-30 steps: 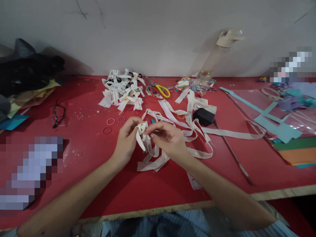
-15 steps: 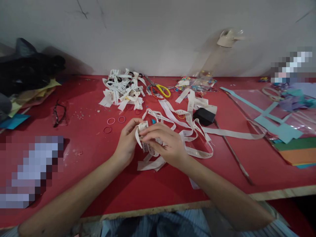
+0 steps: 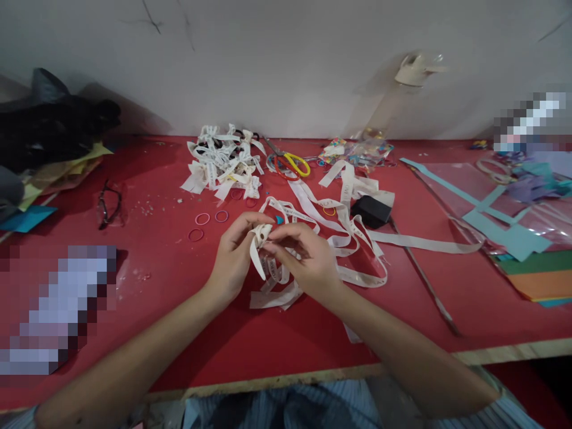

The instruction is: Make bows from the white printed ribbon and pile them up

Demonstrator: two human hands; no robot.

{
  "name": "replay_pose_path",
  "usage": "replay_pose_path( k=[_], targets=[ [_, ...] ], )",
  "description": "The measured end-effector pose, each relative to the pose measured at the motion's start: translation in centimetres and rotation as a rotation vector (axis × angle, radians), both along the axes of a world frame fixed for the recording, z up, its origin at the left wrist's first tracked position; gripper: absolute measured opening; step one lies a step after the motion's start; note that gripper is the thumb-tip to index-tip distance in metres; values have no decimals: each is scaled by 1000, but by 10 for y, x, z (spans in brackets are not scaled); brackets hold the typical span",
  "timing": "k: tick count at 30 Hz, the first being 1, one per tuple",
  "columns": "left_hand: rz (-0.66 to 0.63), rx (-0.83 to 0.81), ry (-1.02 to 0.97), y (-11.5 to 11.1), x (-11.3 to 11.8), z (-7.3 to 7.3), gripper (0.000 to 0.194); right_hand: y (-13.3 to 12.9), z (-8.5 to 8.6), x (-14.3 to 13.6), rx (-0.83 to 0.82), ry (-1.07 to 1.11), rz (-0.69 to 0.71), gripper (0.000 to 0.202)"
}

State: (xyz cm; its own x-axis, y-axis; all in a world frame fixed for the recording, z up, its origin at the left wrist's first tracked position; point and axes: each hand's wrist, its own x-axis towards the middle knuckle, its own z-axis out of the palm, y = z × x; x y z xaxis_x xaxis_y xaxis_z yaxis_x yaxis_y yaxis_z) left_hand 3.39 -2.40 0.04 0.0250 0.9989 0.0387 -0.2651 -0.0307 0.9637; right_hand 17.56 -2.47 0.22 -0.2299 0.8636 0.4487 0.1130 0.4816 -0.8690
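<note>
A folded white printed ribbon (image 3: 260, 237) is pinched between both hands above the middle of the table, one pointed end hanging down. My left hand (image 3: 233, 253) grips it from the left with thumb and fingers. From the right, my right hand (image 3: 308, 256) pinches its edge between thumb and forefinger. Beneath and behind them lie loops of loose printed ribbon (image 3: 364, 277). Pink elastic bands (image 3: 202, 219) rest left of the hands. Farther back is a pile of white ribbon bows (image 3: 223, 158), with red-and-yellow-handled scissors (image 3: 292, 167) beside it.
A black block (image 3: 370, 211) sits right of the ribbon, near a thin rod (image 3: 424, 277). Eyeglasses (image 3: 108, 204) lie at left, behind a pixelated object (image 3: 67, 304). Coloured paper sheets (image 3: 536, 274) and plastic packets cover the right side. A black bag (image 3: 49, 125) stands back left.
The ribbon piece has turned in my fingers, and its loose end now points down. My right fingers have drawn together into a pinch at its edge.
</note>
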Motion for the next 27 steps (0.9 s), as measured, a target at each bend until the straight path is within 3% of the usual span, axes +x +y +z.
replay_pose_path(
  k=[5, 12, 17, 27],
  targets=[
    [59, 156, 161, -1, -3, 1, 14, -3, 3, -2, -236, 236, 69, 13],
    [71, 282, 333, -3, -5, 9, 20, 4, 11, -1, -384, 288, 92, 22],
    [63, 464, 487, -3, -10, 7, 28, 8, 5, 3, -372, 238, 74, 16],
    [14, 529, 565, 3, -17, 4, 26, 1, 10, 8, -229, 241, 71, 12]
  ],
)
